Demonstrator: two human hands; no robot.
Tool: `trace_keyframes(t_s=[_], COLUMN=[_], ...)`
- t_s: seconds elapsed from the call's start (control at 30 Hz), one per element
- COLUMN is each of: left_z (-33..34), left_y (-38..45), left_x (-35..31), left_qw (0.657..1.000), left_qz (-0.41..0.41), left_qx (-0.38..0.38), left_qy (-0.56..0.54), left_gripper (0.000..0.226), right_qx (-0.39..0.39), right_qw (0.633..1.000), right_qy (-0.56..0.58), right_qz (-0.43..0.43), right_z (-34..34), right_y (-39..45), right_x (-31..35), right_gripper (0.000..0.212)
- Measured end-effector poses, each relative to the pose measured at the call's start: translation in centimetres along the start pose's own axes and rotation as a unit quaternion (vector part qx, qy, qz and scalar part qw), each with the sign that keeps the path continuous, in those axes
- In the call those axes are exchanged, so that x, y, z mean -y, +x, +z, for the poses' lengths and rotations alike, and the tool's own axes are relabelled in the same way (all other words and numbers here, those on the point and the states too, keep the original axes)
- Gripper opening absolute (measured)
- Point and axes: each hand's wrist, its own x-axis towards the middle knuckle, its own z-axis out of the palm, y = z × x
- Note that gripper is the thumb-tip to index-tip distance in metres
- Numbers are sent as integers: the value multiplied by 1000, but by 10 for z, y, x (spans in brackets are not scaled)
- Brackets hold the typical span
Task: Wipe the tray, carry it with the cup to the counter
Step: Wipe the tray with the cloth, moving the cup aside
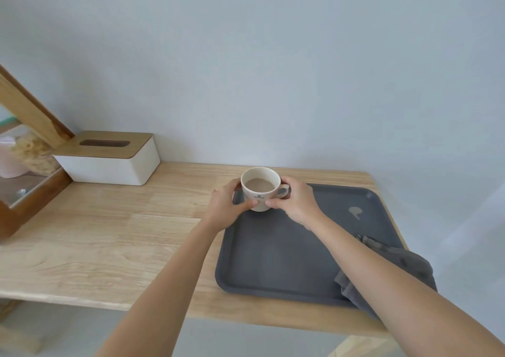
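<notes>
We see both hands wrapped around a small cream ceramic cup (261,190), round-rimmed and tapering down, with a tiny dark logo on its side and milky light-brown liquid inside. The left hand (229,206) grasps the cup's left wall, thumb pressed on the front; the right hand (296,202) grips the right side at the loop handle, thumb also on the front. The cup sits at the far-left corner of a dark grey tray (276,263); we cannot tell if its base touches the tray or is just lifted. The tray is matte, smooth plastic-looking, rectangular with rounded corners and a low raised rim, lying flat on the right part of a pale wood counter (109,236) with visible plank grain. A small pale spill (355,211) marks the tray near its far-right corner. A crumpled grey cloth (404,263), soft and woven-looking, lies over the tray's near-right edge, partly hidden under the right forearm. At the back left stands a white boxy tissue holder (114,160) with a wooden lid and an oval slot, against a plain pale wall (273,56). A wood-framed glass-sided case (30,192) fills the left edge.
</notes>
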Motion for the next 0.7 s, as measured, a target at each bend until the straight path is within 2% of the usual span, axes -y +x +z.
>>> trace_keyframes(t_s=[0.33, 0.43, 0.5, 0.6, 0.7], left_z=[-7, -3, 4, 27, 51], left_y=[14, 4, -8, -44, -83], left_x=[20, 14, 11, 3, -8], left_qw=[998, 997, 999, 983, 960], left_qz=[-14, -12, -13, -101, -138], left_qx=[56, 67, 51, 59, 46], left_qy=[-35, -25, 12, 143, 241], left_gripper=[60, 58, 64, 85, 89], right_qx=[2, 44, 71, 25, -38], right_qw=[999, 997, 991, 975, 915], right_qy=[-18, -58, -101, -213, -373], right_qz=[26, 35, 47, 59, 149], right_z=[19, 11, -2, -31, -60], right_y=[14, 1, -20, -69, -130], right_x=[-3, 4, 7, -6, -31], right_gripper=[52, 75, 88, 79, 81])
